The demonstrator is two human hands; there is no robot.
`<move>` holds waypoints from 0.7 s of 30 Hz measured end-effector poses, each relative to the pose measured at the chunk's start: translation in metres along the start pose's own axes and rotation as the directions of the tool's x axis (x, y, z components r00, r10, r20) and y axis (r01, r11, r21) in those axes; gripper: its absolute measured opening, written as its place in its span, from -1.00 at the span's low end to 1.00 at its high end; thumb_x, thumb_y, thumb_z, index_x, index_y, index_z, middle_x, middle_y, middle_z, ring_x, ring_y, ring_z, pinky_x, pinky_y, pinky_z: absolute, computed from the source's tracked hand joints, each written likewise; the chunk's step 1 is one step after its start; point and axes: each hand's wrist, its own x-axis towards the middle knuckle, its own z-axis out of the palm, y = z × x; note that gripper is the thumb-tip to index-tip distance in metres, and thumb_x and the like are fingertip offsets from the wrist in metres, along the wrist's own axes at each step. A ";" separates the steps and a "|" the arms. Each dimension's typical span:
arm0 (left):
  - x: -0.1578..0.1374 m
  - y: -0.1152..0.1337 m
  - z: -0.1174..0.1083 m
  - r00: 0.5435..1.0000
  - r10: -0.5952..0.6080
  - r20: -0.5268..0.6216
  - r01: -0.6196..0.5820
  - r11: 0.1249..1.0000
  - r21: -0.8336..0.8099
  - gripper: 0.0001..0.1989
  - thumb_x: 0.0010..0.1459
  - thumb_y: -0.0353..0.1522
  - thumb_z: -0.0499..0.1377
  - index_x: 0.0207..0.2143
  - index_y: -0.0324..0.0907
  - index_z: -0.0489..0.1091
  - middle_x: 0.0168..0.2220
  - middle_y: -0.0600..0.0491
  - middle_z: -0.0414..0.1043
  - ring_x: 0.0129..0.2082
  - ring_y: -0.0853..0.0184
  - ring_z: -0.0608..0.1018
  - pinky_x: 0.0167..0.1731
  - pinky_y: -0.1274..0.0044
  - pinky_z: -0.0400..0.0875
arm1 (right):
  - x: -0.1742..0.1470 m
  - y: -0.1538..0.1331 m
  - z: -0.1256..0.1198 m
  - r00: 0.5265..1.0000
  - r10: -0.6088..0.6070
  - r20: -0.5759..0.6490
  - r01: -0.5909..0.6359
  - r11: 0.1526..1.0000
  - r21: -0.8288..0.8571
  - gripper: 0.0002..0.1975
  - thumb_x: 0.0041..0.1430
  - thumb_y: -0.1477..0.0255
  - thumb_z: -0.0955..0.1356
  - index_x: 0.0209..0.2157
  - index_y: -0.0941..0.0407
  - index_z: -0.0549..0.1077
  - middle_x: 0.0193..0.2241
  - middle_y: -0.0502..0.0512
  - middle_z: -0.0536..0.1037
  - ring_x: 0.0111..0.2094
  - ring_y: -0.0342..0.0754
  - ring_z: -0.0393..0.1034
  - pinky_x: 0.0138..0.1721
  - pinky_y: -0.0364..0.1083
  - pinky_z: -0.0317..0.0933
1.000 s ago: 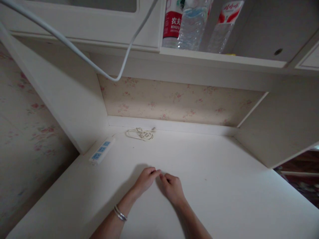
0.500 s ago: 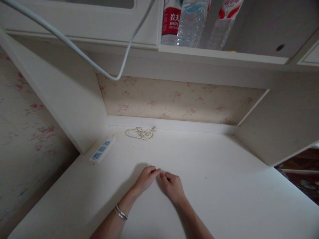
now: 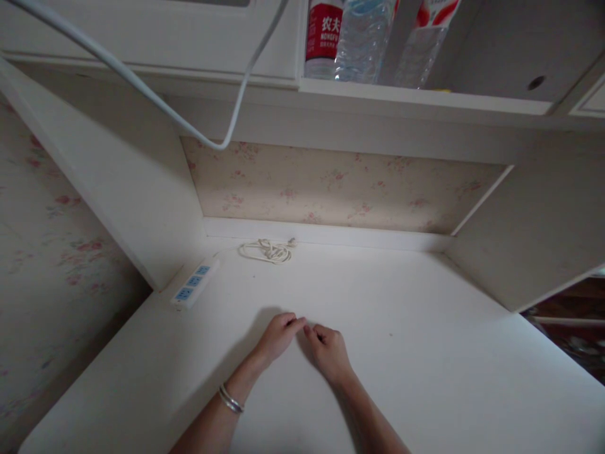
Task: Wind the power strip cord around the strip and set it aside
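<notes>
My left hand [image 3: 278,334] and my right hand [image 3: 329,353] rest on the white desktop [image 3: 425,353], fingers curled into loose fists. The two thumb tips meet or nearly meet between them. Nothing shows sticking out of either fist, though the insides of the curled fingers are mostly hidden. Two silver bangles [image 3: 230,400] circle my left wrist.
A white power strip [image 3: 195,285] with blue sockets lies at the left. Behind it is a coiled white cord [image 3: 269,251] near the back edge. A pale bent tube [image 3: 165,115] hangs across the upper left. Plastic bottles [image 3: 363,44] stand on the shelf [image 3: 425,101] above.
The view has tilted very slightly, so everything sits a few pixels higher. Both hands keep the same pose and place on the desktop.
</notes>
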 end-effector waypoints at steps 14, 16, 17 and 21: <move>-0.001 0.000 0.000 1.000 0.009 0.000 -0.009 1.000 -0.007 -0.57 0.04 -0.07 0.08 -0.64 -0.15 0.04 -0.63 0.22 -0.05 -0.55 0.45 0.11 -0.53 0.55 -0.03 | -0.001 0.003 0.001 1.000 0.004 0.002 -0.004 1.000 -0.007 -0.54 0.22 0.21 0.19 -0.68 0.12 0.32 -0.71 -0.04 0.29 -0.61 -0.17 0.11 -0.56 -0.18 -0.09; -0.001 0.000 -0.001 1.000 0.002 0.004 -0.002 1.000 -0.005 -0.58 0.04 -0.08 0.09 -0.64 -0.15 0.04 -0.63 0.22 -0.05 -0.55 0.45 0.11 -0.52 0.55 -0.02 | -0.001 0.001 0.000 1.000 0.012 0.009 -0.012 1.000 -0.012 -0.53 0.23 0.20 0.19 -0.69 0.12 0.31 -0.71 -0.04 0.28 -0.61 -0.17 0.11 -0.56 -0.18 -0.09; -0.001 0.001 -0.001 1.000 0.000 0.005 0.000 1.000 -0.005 -0.58 0.04 -0.08 0.09 -0.64 -0.15 0.04 -0.62 0.22 -0.04 -0.55 0.45 0.11 -0.52 0.55 -0.01 | -0.001 0.001 0.000 1.000 0.016 0.011 -0.016 1.000 -0.014 -0.53 0.23 0.19 0.19 -0.69 0.12 0.30 -0.71 -0.04 0.28 -0.61 -0.17 0.11 -0.56 -0.18 -0.09; -0.002 0.002 -0.001 1.000 -0.002 0.001 0.002 1.000 -0.002 -0.58 0.04 -0.08 0.09 -0.64 -0.15 0.04 -0.62 0.22 -0.05 -0.55 0.45 0.11 -0.52 0.55 -0.01 | 0.000 -0.001 -0.001 1.000 0.015 0.012 -0.015 1.000 -0.011 -0.53 0.23 0.20 0.19 -0.69 0.11 0.30 -0.70 -0.04 0.28 -0.60 -0.17 0.13 -0.56 -0.18 -0.08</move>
